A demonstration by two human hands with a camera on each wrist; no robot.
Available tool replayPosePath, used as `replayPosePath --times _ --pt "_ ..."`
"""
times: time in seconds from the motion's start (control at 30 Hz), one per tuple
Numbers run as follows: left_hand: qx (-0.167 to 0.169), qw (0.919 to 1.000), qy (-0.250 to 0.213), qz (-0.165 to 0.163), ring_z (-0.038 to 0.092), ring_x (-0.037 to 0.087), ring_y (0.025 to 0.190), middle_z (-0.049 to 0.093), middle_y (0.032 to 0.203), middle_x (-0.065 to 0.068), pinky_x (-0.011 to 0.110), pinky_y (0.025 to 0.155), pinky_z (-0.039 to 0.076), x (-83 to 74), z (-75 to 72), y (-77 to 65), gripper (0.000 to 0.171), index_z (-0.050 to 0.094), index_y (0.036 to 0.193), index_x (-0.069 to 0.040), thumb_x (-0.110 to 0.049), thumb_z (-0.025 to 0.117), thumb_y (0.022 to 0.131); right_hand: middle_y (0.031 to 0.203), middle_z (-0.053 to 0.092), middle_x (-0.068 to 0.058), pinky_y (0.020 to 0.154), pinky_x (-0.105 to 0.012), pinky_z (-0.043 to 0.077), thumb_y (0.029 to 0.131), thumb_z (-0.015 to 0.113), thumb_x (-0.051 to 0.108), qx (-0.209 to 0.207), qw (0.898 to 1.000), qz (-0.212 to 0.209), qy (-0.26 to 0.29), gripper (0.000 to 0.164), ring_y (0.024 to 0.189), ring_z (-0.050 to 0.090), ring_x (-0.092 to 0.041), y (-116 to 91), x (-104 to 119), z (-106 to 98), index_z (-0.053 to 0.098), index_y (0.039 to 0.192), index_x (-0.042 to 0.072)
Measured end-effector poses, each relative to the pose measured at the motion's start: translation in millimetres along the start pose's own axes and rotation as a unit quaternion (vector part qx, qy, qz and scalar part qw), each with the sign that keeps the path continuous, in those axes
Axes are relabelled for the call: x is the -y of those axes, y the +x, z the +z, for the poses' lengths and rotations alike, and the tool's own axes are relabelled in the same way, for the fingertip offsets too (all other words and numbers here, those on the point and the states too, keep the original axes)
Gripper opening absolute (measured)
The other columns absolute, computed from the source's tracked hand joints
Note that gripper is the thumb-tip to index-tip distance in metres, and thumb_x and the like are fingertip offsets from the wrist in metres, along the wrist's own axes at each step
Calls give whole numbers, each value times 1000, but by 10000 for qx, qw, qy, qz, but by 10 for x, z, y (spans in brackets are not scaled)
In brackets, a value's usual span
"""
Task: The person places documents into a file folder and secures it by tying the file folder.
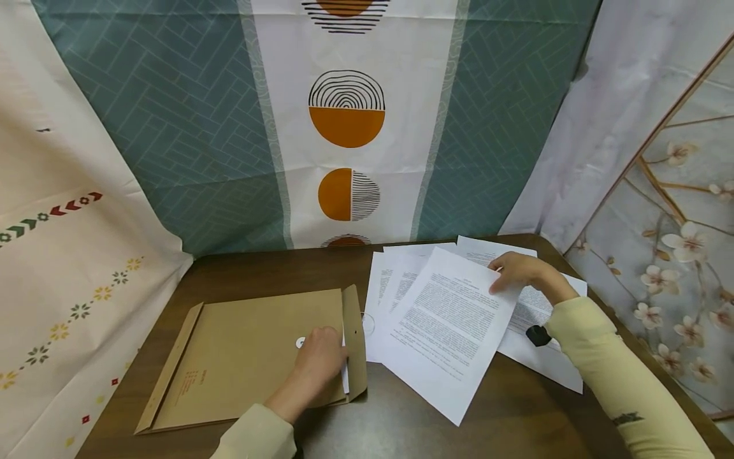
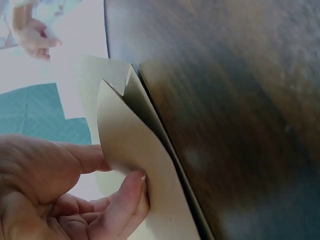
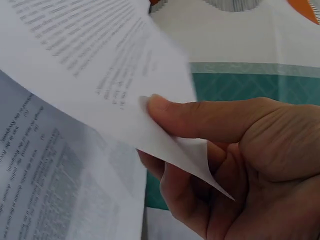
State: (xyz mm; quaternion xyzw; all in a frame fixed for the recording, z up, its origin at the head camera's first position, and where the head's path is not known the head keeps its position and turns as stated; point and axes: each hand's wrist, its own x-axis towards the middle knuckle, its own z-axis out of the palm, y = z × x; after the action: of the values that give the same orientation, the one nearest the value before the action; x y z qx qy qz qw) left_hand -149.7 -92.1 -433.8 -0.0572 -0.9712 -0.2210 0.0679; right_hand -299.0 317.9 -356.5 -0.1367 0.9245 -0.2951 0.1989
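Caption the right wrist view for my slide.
Right hand pinches a printed sheet near one corner, another printed page behind it.

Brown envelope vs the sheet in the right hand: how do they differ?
Colour: the brown envelope is brown with a little red print; the held sheet is white, with dense dark text.
Build: the envelope has an open flap; the sheet has none.
Grip: the left hand holds the envelope at its opening; the right hand pinches the sheet near a corner.
Shared: each is in one hand's grip.

PASS: tabletop [image 1: 275, 272] between envelope [image 1: 252, 357] and curtain [image 1: 346, 146] | BLOCK: printed sheets [image 1: 447, 319], right side; left hand [image 1: 321, 354] on envelope
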Motion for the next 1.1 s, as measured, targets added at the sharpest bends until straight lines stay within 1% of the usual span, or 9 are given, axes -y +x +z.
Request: replayPosePath --times 0.1,0.2,0.33,0.5,0.6,0.73,0.93,1.0,1.1 --pt "42 10000 -22 -67 60 27 60 59 65 12 44 55 51 9 -4 14 37 48 56 -10 -9 77 79 97 72 -13 67 -33 55 85 78 7 -105 9998 84 160 42 74 67 -18 -102 13 -67 67 120 -13" --pt "61 10000 22 -58 62 29 61 59 65 13 45 56 52 26 -7 23 36 49 58 -9 -8 78 78 94 73 -10 68 -34 53 91 76 19 -400 9989 180 147 44 75 64 -16 -184 -9 -143 69 121 -11" --pt "27 9999 158 61 63 32 63 60 65 15 45 58 53 58 -4 35 29 51 59 -6 -2 74 76 103 70 -9 71 -34 52 95 74 29 -558 9979 204 244 51 81 62 -16 -295 -53 -246 66 126 -11" --pt "64 10000 31 58 61 30 63 60 67 16 44 59 52 96 -17 40 22 54 63 -4 1 72 76 97 71 -8 68 -33 55 94 72 17 -340 9949 201 926 37 77 67 -19 -457 8 -348 61 120 -8" --pt "157 9997 -175 -27 54 26 60 57 65 12 42 57 49 101 -36 37 24 52 62 -5 2 70 76 95 73 -11 66 -34 58 96 68 11 -162 9906 157 1350 33 75 71 -23 -564 82 -401 58 120 -9" --pt "238 9990 -339 -159 49 23 59 52 62 8 37 53 45 109 -61 35 29 47 57 -8 2 67 76 99 75 -13 65 -37 60 100 66 12 -156 9821 116 1873 36 76 74 -26 -681 155 -466 61 126 -11" --pt "298 9976 -559 -269 43 20 54 42 57 1 31 48 35 109 -109 34 38 40 52 -12 1 64 78 96 77 -10 61 -37 60 104 62 18 -463 9683 143 2451 39 74 75 -25 -772 249 -498 62 132 -9" --pt "349 9968 -647 -299 38 17 52 36 55 -3 28 47 31 104 -125 35 42 36 50 -14 1 63 78 93 77 -8 60 -34 59 103 63 18 -665 9652 104 2528 35 71 74 -22 -787 287 -487 66 130 -5" --pt "412 9953 -796 -352 30 13 51 26 53 -8 26 46 25 97 -149 27 45 31 50 -16 2 62 78 89 77 -5 58 -32 58 102 65 20 -975 9573 111 2718 22 68 73 -19 -805 346 -445 76 118 9"
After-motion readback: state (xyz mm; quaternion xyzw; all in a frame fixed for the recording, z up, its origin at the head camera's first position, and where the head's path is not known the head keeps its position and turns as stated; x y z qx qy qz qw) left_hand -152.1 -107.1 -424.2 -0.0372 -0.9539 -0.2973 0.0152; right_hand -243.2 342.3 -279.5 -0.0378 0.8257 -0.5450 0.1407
